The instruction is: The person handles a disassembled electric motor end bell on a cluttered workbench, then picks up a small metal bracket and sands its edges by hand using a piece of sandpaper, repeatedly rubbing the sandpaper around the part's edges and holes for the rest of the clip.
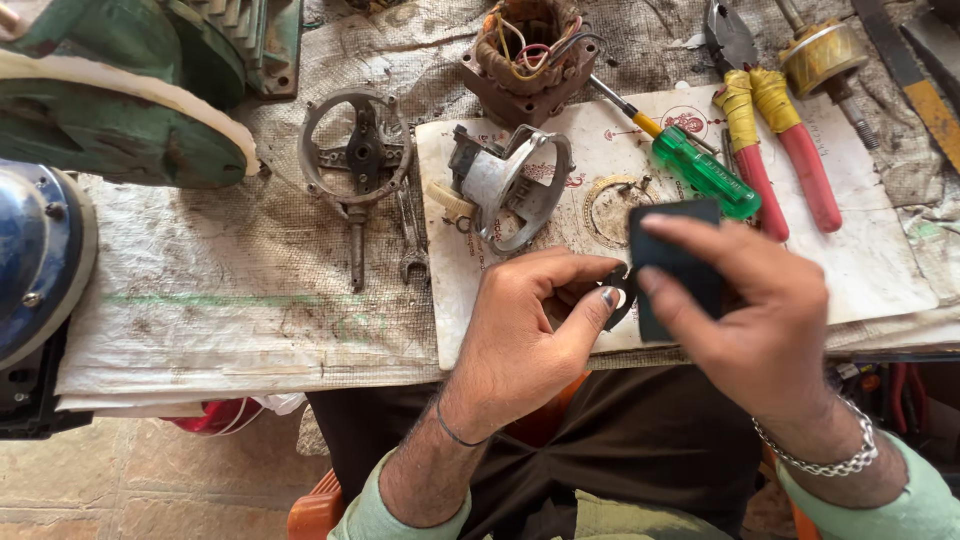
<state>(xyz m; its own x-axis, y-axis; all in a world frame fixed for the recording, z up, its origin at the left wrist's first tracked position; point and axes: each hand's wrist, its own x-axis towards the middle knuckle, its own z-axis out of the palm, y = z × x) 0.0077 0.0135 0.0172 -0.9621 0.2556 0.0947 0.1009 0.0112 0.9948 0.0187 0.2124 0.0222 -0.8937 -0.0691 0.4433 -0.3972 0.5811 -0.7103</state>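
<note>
Left hand pinches a small black ring touching the black block gripped by right hand at the board's near edge.

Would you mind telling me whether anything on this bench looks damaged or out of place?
The motor stator at the top has loose coloured wires spilling from its winding, and the woven mat is stained and frayed.
</note>
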